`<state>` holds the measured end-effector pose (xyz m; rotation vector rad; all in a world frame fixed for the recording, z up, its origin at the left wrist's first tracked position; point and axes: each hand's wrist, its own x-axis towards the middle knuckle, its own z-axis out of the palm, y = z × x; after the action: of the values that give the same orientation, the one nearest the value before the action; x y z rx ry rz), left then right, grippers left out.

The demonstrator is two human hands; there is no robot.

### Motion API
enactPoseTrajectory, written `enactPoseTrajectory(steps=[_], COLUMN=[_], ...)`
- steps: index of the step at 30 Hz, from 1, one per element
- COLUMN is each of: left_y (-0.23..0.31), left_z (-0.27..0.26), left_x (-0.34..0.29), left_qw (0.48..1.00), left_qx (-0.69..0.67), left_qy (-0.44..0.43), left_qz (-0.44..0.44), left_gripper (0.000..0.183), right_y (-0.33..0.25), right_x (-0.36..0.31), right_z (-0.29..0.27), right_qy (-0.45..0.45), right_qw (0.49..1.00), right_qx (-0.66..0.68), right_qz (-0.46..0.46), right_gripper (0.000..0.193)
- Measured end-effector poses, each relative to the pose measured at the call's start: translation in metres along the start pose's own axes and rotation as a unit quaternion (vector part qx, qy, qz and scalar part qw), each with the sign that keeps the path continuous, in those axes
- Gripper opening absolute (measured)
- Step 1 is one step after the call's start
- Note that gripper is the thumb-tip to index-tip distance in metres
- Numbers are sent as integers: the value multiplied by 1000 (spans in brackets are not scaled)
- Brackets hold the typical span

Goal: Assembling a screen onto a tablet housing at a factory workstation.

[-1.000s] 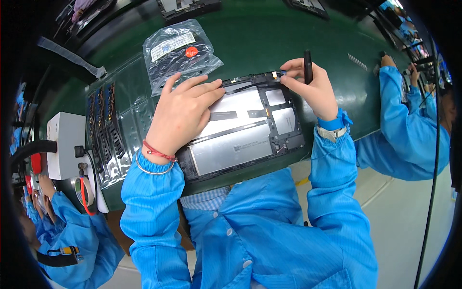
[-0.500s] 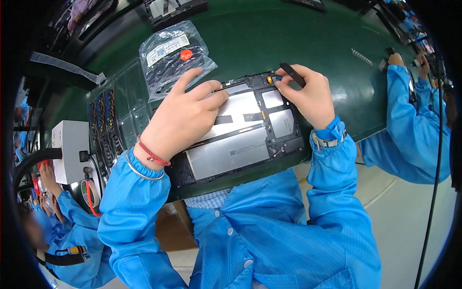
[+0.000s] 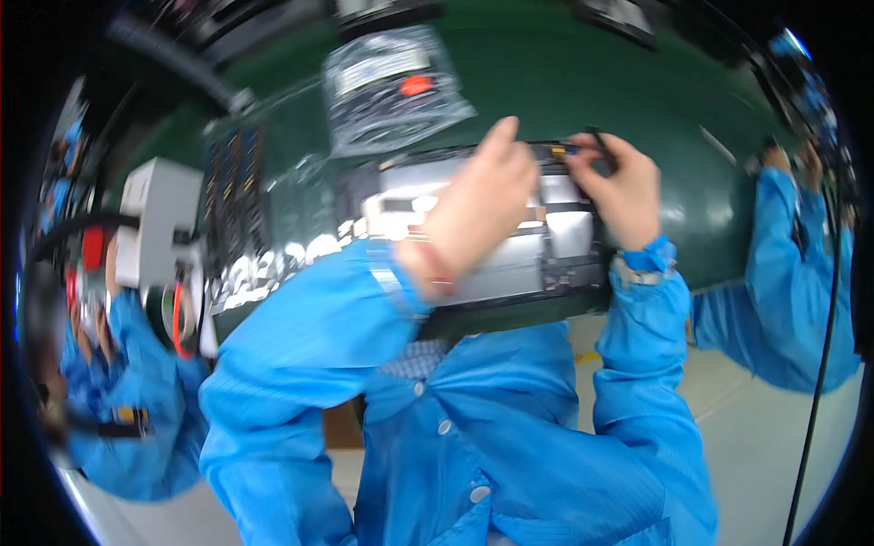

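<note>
An opened tablet (image 3: 514, 268) lies flat before me, its black frame and silver inner panels exposed. Over its middle, my left hand (image 3: 482, 205) is blurred by motion; the index finger stretches out toward the far edge and nothing shows in the grip. At the tablet's far right corner, my right hand (image 3: 628, 189) pinches a slim black stick-like tool (image 3: 602, 151). The fingertips are beside a small yellow part (image 3: 557, 151) on that edge. Whether the tool's tip touches the tablet I cannot make out.
Beyond the tablet lies a clear plastic bag (image 3: 387, 100) with an orange-red sticker. To the left are dark strip-like parts (image 3: 235, 191) in a clear tray and a white box (image 3: 159, 214). Co-workers in blue sleeves (image 3: 783, 264) sit on both sides.
My left hand has swung right and slightly away from me across the tablet. The whole view has shifted, so the bag and tablet appear farther right. My right hand keeps its pinch at the corner.
</note>
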<state>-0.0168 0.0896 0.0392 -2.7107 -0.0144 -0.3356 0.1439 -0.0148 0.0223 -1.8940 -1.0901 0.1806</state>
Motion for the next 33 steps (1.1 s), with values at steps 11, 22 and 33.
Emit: enactPoseTrajectory(steps=[11, 22, 33], left_y=[90, 85, 102], left_z=[-11, -21, -52], left_x=[19, -26, -156], left_qw=[860, 831, -16], left_qx=[-116, -338, -958], left_qy=[-151, 79, 33], left_qz=[-474, -435, -286], left_gripper=[49, 60, 50], right_y=[-8, -109, -70], right_x=[-10, -1, 3], right_z=[-15, 31, 41], right_qy=[71, -175, -227], right_qw=[996, 979, 917], right_qx=[-1, 86, -262], right_qz=[-49, -67, -195], right_gripper=[20, 22, 39])
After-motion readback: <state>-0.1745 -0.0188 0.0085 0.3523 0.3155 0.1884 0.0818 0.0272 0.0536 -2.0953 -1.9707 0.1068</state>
